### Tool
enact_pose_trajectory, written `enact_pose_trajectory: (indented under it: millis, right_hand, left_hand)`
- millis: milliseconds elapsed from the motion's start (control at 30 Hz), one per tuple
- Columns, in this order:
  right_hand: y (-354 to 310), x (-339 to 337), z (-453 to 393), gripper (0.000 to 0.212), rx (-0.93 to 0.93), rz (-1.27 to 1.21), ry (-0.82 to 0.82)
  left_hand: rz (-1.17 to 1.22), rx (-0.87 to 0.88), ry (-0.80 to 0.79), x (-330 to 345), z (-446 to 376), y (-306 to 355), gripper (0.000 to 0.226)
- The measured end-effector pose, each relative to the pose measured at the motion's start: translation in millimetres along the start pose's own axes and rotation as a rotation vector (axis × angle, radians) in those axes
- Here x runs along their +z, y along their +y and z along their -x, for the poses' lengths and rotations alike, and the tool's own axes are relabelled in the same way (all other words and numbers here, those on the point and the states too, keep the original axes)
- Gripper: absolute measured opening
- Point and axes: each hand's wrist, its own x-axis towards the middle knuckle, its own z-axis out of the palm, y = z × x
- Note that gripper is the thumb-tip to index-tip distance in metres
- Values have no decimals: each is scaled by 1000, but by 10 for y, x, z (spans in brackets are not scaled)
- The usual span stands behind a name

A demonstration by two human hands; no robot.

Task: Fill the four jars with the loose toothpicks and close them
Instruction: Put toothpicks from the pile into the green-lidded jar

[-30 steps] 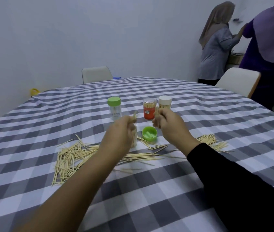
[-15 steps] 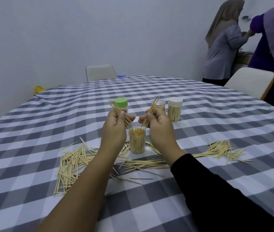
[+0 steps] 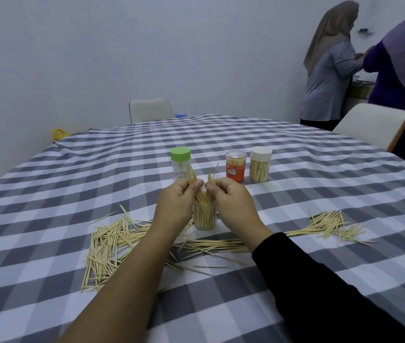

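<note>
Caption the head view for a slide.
Left hand and right hand pinch wooden toothpicks over the open clear plastic jar on the checked tablecloth.

Dim, even light; wide-angle edge distortion

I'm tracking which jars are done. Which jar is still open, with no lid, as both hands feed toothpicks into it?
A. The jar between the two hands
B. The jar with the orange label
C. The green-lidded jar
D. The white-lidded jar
A: the jar between the hands has no lid and toothpicks stick out of its mouth, while the left hand and right hand each pinch toothpicks above it; the other three jars wear lids.
</note>
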Motion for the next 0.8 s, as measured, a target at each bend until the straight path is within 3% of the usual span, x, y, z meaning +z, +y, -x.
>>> enact_pose_trajectory:
  millis: [233, 533, 667, 800]
  right_hand:
    - [14, -28, 31, 21, 5, 13, -28]
    - [-65, -47, 151, 56, -36, -66, -202]
    - [-46, -64, 157, 81, -98, 96, -314]
    - [-18, -101, 149, 91, -149, 224, -342]
  left_hand:
    - [-29, -39, -66, -14, 20, 23, 16]
    - [-24, -53, -342, -104, 86, 95, 33]
    - [4, -81, -474, -134, 71, 43, 54]
    - [-186, -1, -489, -144, 66, -11, 72]
